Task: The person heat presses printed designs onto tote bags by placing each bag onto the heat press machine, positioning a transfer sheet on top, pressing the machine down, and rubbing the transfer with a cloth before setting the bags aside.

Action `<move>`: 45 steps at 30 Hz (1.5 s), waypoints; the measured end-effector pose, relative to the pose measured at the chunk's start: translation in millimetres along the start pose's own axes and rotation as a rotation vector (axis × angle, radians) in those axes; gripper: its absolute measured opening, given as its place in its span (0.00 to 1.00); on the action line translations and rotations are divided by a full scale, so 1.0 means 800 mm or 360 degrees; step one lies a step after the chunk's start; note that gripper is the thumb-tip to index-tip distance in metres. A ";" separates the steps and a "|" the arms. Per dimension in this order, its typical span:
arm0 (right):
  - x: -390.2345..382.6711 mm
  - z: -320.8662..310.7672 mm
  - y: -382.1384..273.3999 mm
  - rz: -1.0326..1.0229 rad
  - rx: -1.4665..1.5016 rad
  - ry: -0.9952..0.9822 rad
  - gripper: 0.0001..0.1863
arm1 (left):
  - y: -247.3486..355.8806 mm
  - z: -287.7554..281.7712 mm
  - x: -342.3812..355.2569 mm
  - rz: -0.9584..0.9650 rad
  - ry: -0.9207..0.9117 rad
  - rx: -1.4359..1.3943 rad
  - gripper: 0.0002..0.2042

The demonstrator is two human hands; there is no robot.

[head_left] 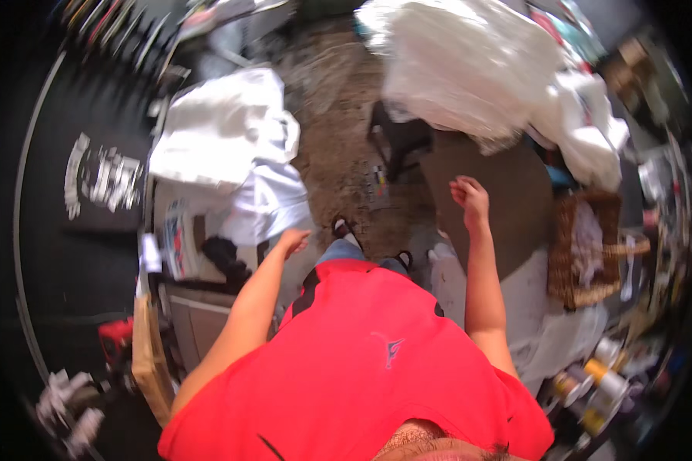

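Note:
My left hand (pixel 292 240) hangs beside white fabric bundles (pixel 219 127) at the left, its fingers loosely bent and apart, holding nothing visible. My right hand (pixel 469 196) is held over a brown board or surface (pixel 496 173), also empty, with fingers slightly curled and apart. To its right sits a wicker basket (pixel 561 273) with pale cloth inside. A large translucent plastic-wrapped bundle (pixel 469 69) lies above it. The picture is slightly blurred.
A dark stool (pixel 396 134) stands on the worn floor (pixel 331 154) ahead of my sandalled feet. A black panel (pixel 69 269) with white scraps runs along the left, near a wooden frame (pixel 150 361). Several spools or rolls (pixel 603 376) crowd the lower right.

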State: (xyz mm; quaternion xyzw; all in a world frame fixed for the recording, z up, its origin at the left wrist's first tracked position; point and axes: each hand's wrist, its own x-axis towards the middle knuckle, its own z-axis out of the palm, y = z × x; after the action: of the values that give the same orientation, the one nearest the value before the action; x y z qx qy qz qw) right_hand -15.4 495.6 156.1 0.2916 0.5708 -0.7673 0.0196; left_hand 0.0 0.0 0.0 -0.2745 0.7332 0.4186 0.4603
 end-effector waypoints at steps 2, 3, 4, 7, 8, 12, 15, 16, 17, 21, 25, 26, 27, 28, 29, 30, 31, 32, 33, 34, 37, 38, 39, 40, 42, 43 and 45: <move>-0.035 -0.044 -0.002 0.0081 -0.0111 -0.0011 0.11 | -0.026 0.065 -0.019 -0.0009 -0.0025 -0.0023 0.20; 0.029 0.068 0.009 0.0019 -0.0007 -0.0073 0.11 | 0.044 -0.057 0.023 0.0114 0.0101 0.0115 0.19; 0.031 0.082 0.017 0.0033 -0.0074 -0.0138 0.11 | 0.033 -0.043 0.039 0.0152 0.0004 0.0122 0.18; 0.000 0.115 0.035 0.0202 -0.0199 -0.0223 0.11 | 0.018 -0.029 0.057 0.0429 -0.0163 0.0278 0.18; -0.001 0.132 0.035 0.0245 -0.0256 -0.0262 0.11 | 0.025 -0.034 0.066 0.0691 -0.0203 0.0435 0.18; 0.016 0.183 0.020 0.0294 -0.0461 -0.0349 0.11 | 0.052 -0.066 0.107 0.0735 0.0008 0.0494 0.22; 0.045 0.229 0.019 0.0262 -0.0644 -0.0407 0.11 | 0.106 -0.118 0.069 0.0653 0.0110 0.0305 0.21; 0.054 0.257 0.015 0.0222 -0.0761 -0.0484 0.11 | 0.095 -0.132 0.079 0.0676 0.0187 0.0116 0.21; 0.065 0.290 0.012 0.0234 -0.0814 -0.0572 0.11 | 0.080 -0.145 0.086 0.0693 0.0275 -0.0077 0.21; 0.084 0.425 0.030 0.0033 -0.1036 -0.1237 0.12 | 0.079 -0.178 0.021 0.0635 0.0512 -0.0285 0.21; 0.049 0.569 0.052 -0.1695 -0.1807 -0.1845 0.20 | 0.020 -0.153 -0.050 0.0703 0.0819 -0.0590 0.20; 0.037 0.596 0.058 -0.1676 -0.1711 -0.2046 0.24 | 0.005 -0.132 -0.056 0.0643 0.0773 -0.0691 0.19; 0.044 0.619 0.074 -0.1834 -0.1715 -0.2190 0.35 | -0.005 -0.122 -0.061 0.0594 0.0733 -0.0782 0.19; 0.042 0.636 0.090 -0.1971 -0.1946 -0.2161 0.41 | -0.016 -0.116 -0.074 0.0483 0.0607 -0.0617 0.17; 0.040 0.652 0.103 -0.2122 -0.2167 -0.2105 0.46 | -0.030 -0.084 -0.090 0.0550 0.0933 -0.0832 0.17; 0.051 0.672 0.119 -0.2196 -0.2203 -0.2168 0.49 | -0.039 -0.062 -0.117 0.0535 0.1042 -0.1041 0.17; 0.055 0.687 0.138 -0.2245 -0.2240 -0.2218 0.52 | -0.057 -0.039 -0.155 0.0513 0.1136 -0.1231 0.18; 0.056 0.696 0.148 -0.2332 -0.2195 -0.2260 0.49 | -0.073 -0.004 -0.175 0.0431 0.1188 -0.1312 0.18; 0.064 0.707 0.151 -0.2423 -0.2160 -0.2274 0.47 | -0.084 0.028 -0.192 0.0414 0.1203 -0.1450 0.18; 0.083 0.720 0.157 -0.2447 -0.2195 -0.2373 0.43 | -0.093 0.056 -0.205 0.0414 0.1216 -0.1577 0.19; 0.126 0.762 0.141 -0.1945 -0.2041 -0.2832 0.30 | -0.111 0.123 -0.260 0.0174 0.1287 -0.2010 0.19; 0.147 0.775 0.130 -0.1779 -0.2124 -0.2850 0.28 | -0.114 0.134 -0.272 0.0161 0.1314 -0.2038 0.19; 0.160 0.787 0.119 -0.1781 -0.2072 -0.2785 0.26 | -0.117 0.145 -0.285 0.0103 0.1364 -0.2195 0.19; 0.172 0.800 0.107 -0.1787 -0.2018 -0.2721 0.24 | -0.120 0.153 -0.295 0.0056 0.1402 -0.2347 0.20; 0.138 0.816 0.069 -0.2062 -0.1672 -0.2484 0.22 | -0.122 0.159 -0.310 0.0065 0.1472 -0.2315 0.21; 0.084 0.813 0.029 -0.2176 -0.1519 -0.2370 0.22 | -0.125 0.160 -0.314 0.0083 0.1516 -0.2260 0.23; -0.040 0.779 -0.039 -0.2133 -0.1536 -0.2513 0.20 | -0.133 0.152 -0.315 0.0314 0.1580 -0.2346 0.24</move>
State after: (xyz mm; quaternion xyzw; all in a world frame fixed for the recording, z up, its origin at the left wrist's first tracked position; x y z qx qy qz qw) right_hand -265.2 -55.9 309.2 -0.6734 0.6751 -0.2932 0.0696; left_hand 245.4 56.4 161.9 -0.5859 0.4130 0.6540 -0.2415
